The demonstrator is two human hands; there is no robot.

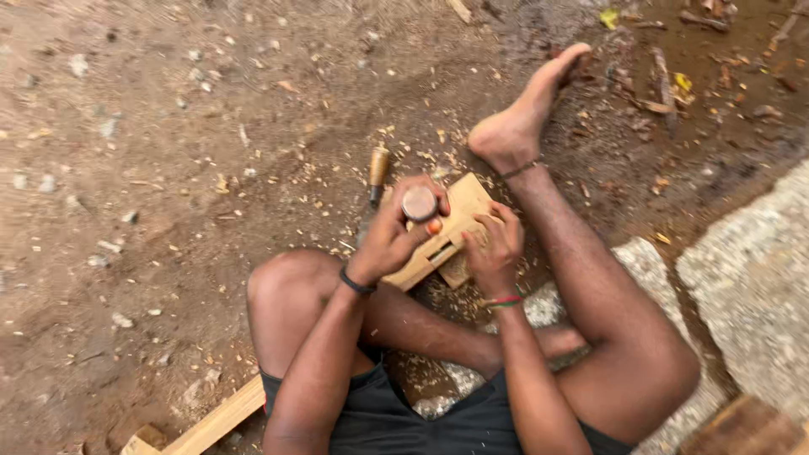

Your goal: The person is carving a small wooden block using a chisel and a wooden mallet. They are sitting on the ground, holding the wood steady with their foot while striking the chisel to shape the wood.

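I sit on bare earth with a pale carved wooden block (466,202) lying between my legs. My left hand (389,240), with a black band on its wrist, is closed around a tool with a round brown handle end (419,203), held upright over the block. My right hand (495,246), with a red and green band on its wrist, presses down on the block's near right part with bent fingers. The tool's tip is hidden by my hands. Wood chips (421,156) lie scattered around the block.
A second chisel with a wooden handle (378,168) lies on the dirt just beyond my left hand. My bare foot (522,118) stretches out past the block. Grey stone slabs (750,270) are at the right, and a wooden batten (215,421) lies at the lower left.
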